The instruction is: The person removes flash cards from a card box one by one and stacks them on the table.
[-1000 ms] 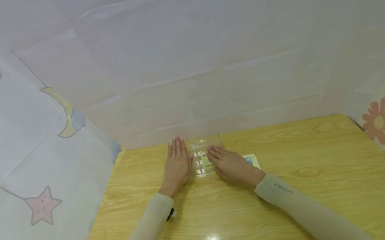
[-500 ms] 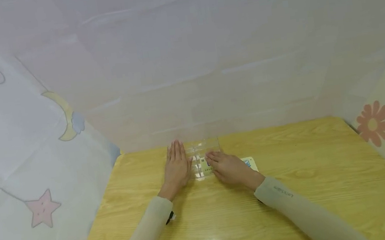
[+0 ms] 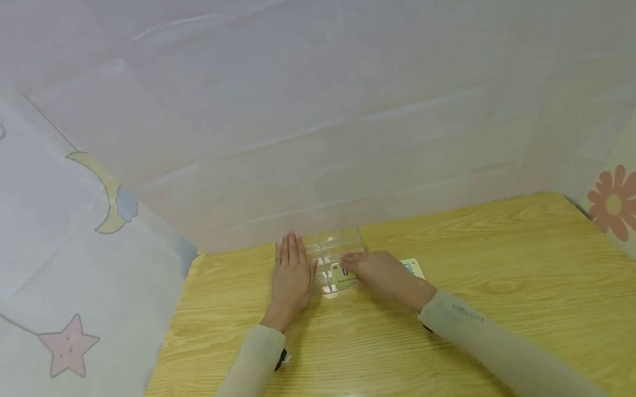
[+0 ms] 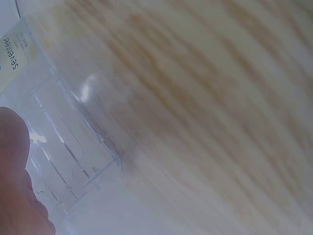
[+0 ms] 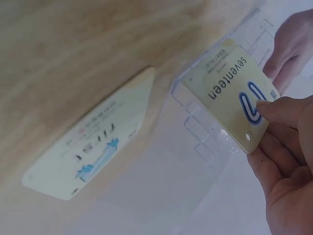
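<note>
Judging by what lies around the hands, we would call the work partway along. The card marked "seventeen" (image 5: 227, 100) is picked up and sits between the two hands, just left of the right hand (image 3: 385, 273), over the right-hand part of the transparent tray (image 3: 332, 240). Letting go of it is not yet done. Its edge looks thick, and we cannot tell whether it is one card or several stacked, nor whether its underside touches the tray. The second card (image 5: 93, 142) lies flat on the wooden table (image 3: 338, 350), just to the right of the right hand and partly hidden behind it in the head view; no finger is on it, so we take that one as untouched so far.

As for pose, our right hand reaches in from the right with its arm slanting forward and inward. It grasps the card, thumb laid over the printed face and curled fingers beneath the edge. Our left hand (image 3: 291, 276) points straight ahead, laid flat over the left part of the tray with fingers extended and thumb spread toward the right hand; it clasps nothing, and we think it is steadying the tray.
</note>
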Motion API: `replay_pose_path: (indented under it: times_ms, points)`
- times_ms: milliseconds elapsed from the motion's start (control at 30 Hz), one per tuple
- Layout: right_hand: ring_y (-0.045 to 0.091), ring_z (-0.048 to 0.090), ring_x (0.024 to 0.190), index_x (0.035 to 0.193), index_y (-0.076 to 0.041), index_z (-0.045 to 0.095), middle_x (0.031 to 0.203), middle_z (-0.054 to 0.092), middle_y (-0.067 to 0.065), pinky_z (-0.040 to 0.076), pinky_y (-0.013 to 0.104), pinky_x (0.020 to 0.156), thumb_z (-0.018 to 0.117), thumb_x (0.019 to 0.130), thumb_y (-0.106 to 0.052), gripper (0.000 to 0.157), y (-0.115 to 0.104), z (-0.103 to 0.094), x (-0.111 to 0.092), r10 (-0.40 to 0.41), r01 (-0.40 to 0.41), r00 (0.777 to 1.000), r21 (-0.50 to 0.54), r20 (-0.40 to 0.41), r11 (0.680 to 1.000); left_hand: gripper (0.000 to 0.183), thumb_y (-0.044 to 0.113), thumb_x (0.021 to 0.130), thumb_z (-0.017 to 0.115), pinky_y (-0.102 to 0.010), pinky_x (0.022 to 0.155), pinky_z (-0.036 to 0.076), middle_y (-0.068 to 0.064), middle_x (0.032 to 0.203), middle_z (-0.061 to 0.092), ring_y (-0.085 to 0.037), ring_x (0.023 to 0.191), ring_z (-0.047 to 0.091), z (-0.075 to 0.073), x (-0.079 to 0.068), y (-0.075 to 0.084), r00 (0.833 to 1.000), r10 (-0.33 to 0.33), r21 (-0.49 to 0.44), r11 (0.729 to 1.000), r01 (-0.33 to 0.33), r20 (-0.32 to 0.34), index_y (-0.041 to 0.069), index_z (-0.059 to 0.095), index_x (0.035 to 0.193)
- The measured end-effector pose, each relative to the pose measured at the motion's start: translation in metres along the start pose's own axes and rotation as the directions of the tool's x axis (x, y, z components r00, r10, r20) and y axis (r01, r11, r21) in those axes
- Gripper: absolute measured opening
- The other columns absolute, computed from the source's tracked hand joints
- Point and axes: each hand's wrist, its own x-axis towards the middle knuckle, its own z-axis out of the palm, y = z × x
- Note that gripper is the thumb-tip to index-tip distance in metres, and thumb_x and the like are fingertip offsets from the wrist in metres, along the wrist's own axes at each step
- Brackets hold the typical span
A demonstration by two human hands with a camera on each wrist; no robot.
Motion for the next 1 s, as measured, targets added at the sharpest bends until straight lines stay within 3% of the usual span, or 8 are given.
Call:
replay_pose_path:
  times_ms: [133, 333, 467, 1000]
  points:
    - [0.021, 0.080, 0.100, 0.126, -0.011, 0.077, 0.128, 0.077, 0.009, 0.066, 0.033, 0.081, 0.073, 0.095, -0.001, 0.033, 0.003, -0.003, 0.005, 0.011, -0.010, 1.000, 0.028, -0.026, 1.000, 0.071, 0.039, 0.116, 0.033, -0.050, 0.137, 0.009, -0.027, 0.175, 0.015, -0.039, 0.165, 0.013, 0.002, 0.000, 0.000, 1.000, 0.012, -0.017, 1.000, -0.012, -0.007, -0.008, 0.013, 0.165]
    - [0.016, 0.080, 0.082, 0.114, -0.013, 0.082, 0.105, 0.083, 0.005, 0.066, 0.029, 0.073, 0.075, 0.095, -0.006, 0.022, 0.005, -0.002, 0.012, 0.033, -0.030, 0.999, 0.115, -0.024, 0.993, 0.070, 0.038, 0.115, 0.035, -0.050, 0.136, 0.012, -0.027, 0.174, 0.016, -0.039, 0.165, 0.015, 0.002, 0.000, 0.000, 1.000, 0.019, -0.001, 1.000, -0.019, -0.016, -0.008, 0.015, 0.165]
    - [0.013, 0.077, 0.073, 0.108, -0.014, 0.083, 0.093, 0.084, 0.003, 0.064, 0.027, 0.067, 0.077, 0.095, -0.010, 0.015, 0.005, -0.003, 0.017, 0.052, -0.048, 0.998, 0.114, -0.030, 0.992, 0.070, 0.038, 0.115, 0.035, -0.051, 0.136, 0.013, -0.027, 0.174, 0.017, -0.040, 0.164, 0.019, 0.001, 0.000, -0.002, 0.999, 0.021, 0.017, 1.000, -0.020, -0.024, -0.008, 0.018, 0.164]
    - [0.020, 0.080, 0.083, 0.104, -0.008, 0.084, 0.097, 0.084, 0.008, 0.066, 0.034, 0.075, 0.078, 0.093, -0.009, 0.012, 0.000, -0.001, 0.025, 0.161, -0.148, 0.985, 0.192, -0.054, 0.970, 0.070, 0.041, 0.116, 0.029, -0.050, 0.136, 0.013, -0.027, 0.174, 0.017, -0.040, 0.165, 0.017, 0.001, 0.003, -0.003, 1.000, 0.020, 0.034, 0.999, -0.020, -0.011, -0.008, 0.017, 0.165]
